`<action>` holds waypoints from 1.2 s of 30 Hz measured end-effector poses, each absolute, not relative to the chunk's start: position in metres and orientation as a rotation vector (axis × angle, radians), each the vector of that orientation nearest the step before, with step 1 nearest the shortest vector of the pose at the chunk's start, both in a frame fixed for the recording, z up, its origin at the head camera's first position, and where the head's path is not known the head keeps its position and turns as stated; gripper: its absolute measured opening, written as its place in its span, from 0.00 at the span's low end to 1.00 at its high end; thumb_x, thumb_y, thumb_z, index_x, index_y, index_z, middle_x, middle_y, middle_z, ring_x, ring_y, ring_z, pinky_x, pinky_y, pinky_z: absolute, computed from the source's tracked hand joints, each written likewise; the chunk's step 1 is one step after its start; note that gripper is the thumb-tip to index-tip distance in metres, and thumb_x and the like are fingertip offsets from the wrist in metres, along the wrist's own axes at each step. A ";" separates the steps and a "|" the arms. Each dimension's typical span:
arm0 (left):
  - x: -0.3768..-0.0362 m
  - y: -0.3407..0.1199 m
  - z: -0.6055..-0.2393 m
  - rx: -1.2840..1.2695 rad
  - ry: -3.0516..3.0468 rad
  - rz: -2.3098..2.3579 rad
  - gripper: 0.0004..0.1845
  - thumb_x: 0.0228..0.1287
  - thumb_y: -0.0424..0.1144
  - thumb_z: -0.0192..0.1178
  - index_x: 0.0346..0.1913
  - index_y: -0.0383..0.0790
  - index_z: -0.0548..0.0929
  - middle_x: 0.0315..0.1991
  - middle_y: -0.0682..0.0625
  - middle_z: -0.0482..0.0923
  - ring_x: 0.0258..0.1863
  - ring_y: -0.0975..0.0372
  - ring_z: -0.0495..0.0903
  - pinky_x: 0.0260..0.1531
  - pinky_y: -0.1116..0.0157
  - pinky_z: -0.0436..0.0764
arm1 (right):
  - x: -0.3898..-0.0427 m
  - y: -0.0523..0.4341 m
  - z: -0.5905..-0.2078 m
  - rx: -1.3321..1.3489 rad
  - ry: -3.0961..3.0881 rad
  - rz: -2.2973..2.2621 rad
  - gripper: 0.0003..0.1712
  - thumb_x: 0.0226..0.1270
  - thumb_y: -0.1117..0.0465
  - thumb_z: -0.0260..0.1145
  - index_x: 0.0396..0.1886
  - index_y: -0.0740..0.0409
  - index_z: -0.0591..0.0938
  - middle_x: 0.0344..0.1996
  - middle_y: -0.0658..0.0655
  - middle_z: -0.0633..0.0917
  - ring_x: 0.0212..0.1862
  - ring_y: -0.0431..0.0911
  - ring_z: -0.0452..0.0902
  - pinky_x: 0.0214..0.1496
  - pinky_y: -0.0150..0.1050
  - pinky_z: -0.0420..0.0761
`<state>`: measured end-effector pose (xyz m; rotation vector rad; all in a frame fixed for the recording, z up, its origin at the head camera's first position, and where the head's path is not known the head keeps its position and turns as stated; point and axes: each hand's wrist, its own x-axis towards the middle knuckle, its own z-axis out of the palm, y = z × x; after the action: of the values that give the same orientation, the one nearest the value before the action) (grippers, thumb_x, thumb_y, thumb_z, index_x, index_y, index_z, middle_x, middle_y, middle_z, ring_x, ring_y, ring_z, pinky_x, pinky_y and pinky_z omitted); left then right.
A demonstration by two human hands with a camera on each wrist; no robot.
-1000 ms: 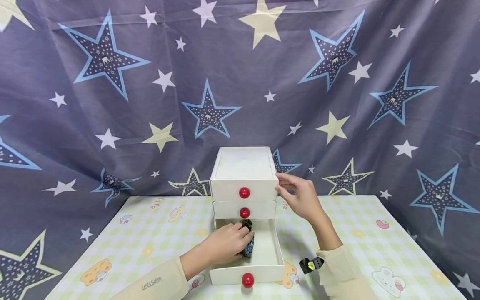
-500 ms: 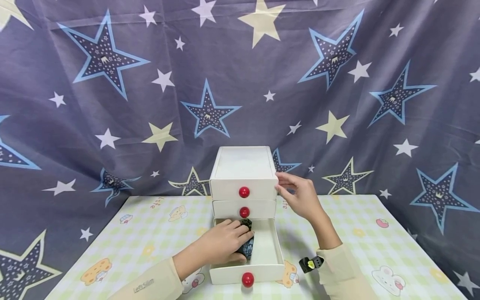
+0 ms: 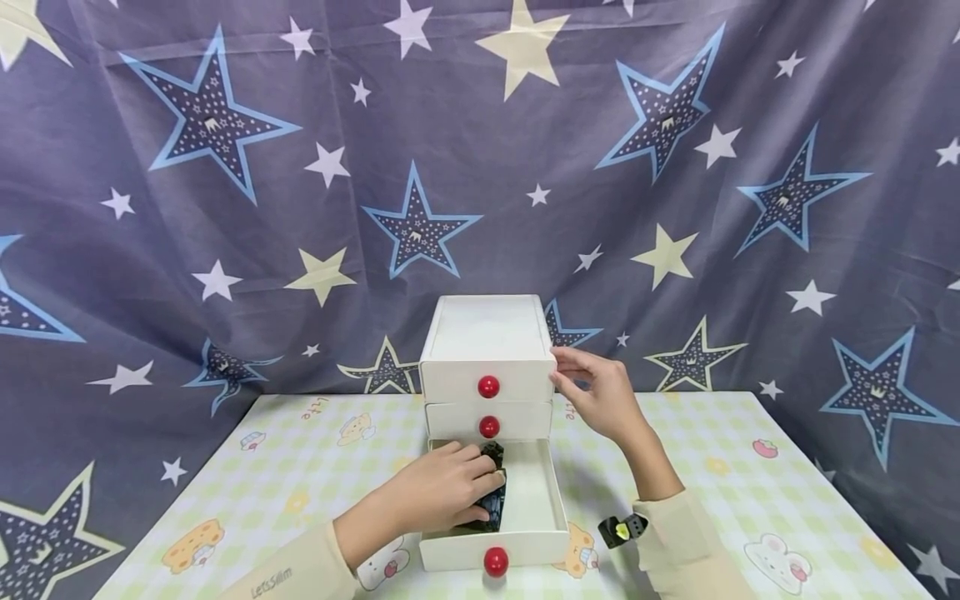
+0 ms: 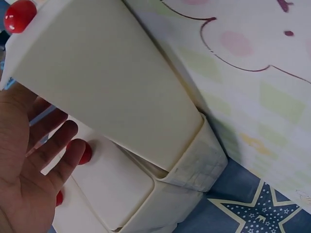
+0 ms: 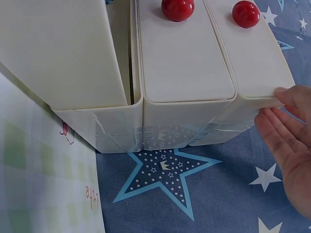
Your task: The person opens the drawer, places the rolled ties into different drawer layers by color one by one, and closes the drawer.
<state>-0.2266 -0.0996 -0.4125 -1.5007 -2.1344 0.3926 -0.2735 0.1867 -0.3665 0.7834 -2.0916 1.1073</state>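
A white three-drawer cabinet (image 3: 486,333) with red knobs (image 3: 488,386) stands mid-table, its bottom drawer (image 3: 536,508) pulled out toward me. Inside it lies a dark patterned bundle (image 3: 495,502). My left hand (image 3: 442,492) lies over that bundle with its fingers stretched across it; the left wrist view shows the left hand (image 4: 34,174) with straight fingers beside the drawer's side wall (image 4: 112,92). My right hand (image 3: 600,392) touches the cabinet's upper right edge. In the right wrist view the right hand (image 5: 286,141) has flat fingers, with a fingertip on the cabinet (image 5: 184,73) corner.
The table (image 3: 315,467) wears a pale checked cloth with cartoon prints. A dark star-patterned curtain (image 3: 225,208) hangs close behind the cabinet. A black and yellow wrist device (image 3: 621,528) sits on my right forearm.
My left hand has slid a little toward the drawer's front and flattened over the dark bundle. The right hand and the cabinet have stayed put.
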 end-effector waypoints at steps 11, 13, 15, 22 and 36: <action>-0.216 -0.097 -0.406 -1.501 -2.022 0.274 0.18 0.67 0.56 0.67 0.52 0.50 0.86 0.43 0.58 0.81 0.41 0.65 0.78 0.41 0.67 0.78 | -0.273 0.187 -0.366 0.794 -2.089 1.099 0.21 0.66 0.69 0.73 0.58 0.66 0.84 0.45 0.62 0.89 0.46 0.52 0.89 0.48 0.40 0.87; -0.212 -0.094 -0.405 -1.516 -1.988 0.250 0.16 0.67 0.54 0.68 0.50 0.50 0.86 0.42 0.59 0.81 0.41 0.65 0.77 0.40 0.68 0.77 | -0.274 0.187 -0.366 0.796 -2.086 1.100 0.21 0.66 0.69 0.73 0.58 0.66 0.84 0.45 0.62 0.89 0.46 0.52 0.89 0.48 0.40 0.87; -0.208 -0.092 -0.404 -1.531 -1.952 0.249 0.15 0.67 0.54 0.68 0.49 0.51 0.85 0.41 0.59 0.80 0.39 0.65 0.76 0.38 0.69 0.76 | -0.274 0.187 -0.366 0.797 -2.085 1.101 0.21 0.66 0.69 0.73 0.58 0.66 0.84 0.46 0.61 0.89 0.46 0.52 0.88 0.48 0.40 0.87; -0.195 -0.081 -0.404 -1.594 -1.848 0.240 0.10 0.66 0.52 0.67 0.42 0.52 0.85 0.37 0.59 0.77 0.37 0.65 0.74 0.36 0.69 0.74 | -0.274 0.187 -0.366 0.804 -2.086 1.108 0.21 0.66 0.69 0.73 0.59 0.66 0.84 0.46 0.62 0.89 0.46 0.52 0.88 0.48 0.40 0.87; -0.171 -0.065 -0.414 -1.746 -1.686 0.359 0.09 0.75 0.43 0.55 0.36 0.55 0.83 0.36 0.62 0.75 0.34 0.67 0.69 0.34 0.75 0.71 | -0.274 0.188 -0.366 0.814 -2.081 1.104 0.21 0.67 0.68 0.73 0.59 0.66 0.84 0.46 0.62 0.89 0.46 0.53 0.88 0.49 0.42 0.87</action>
<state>-0.1713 -0.0655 -0.4137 -1.7458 -1.6860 0.3593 -0.2736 0.1875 -0.3655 0.8138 -2.0812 1.1044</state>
